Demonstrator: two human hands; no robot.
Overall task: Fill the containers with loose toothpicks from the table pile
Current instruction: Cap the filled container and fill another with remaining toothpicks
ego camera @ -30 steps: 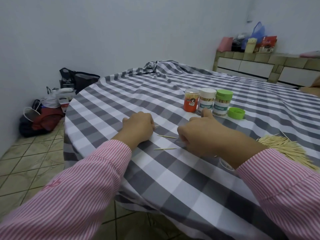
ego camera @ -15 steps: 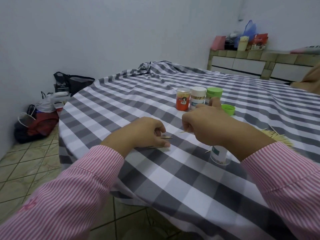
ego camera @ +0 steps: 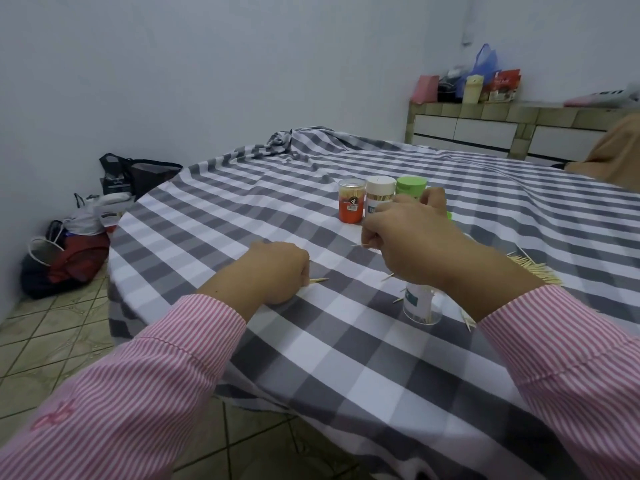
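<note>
Both hands pinch toothpicks: left hand (ego camera: 277, 273) on the cloth, right hand (ego camera: 412, 240) above the clear container (ego camera: 422, 306).

The tabletop (ego camera: 363, 344) is being covered by soft, matt woven cloth in grey and white checks. Pale, matt wood is being shown by the toothpick pile (ego camera: 535, 271). Clear, glossy plastic is being seen in the open container (ego camera: 422, 306), with a paper-like label. Smooth plastic lids are being worn by the three closed containers (ego camera: 351, 204). The sleeves (ego camera: 145, 386) are being shown as striped matt cloth, the floor (ego camera: 45, 344) as glazed tile.
</note>
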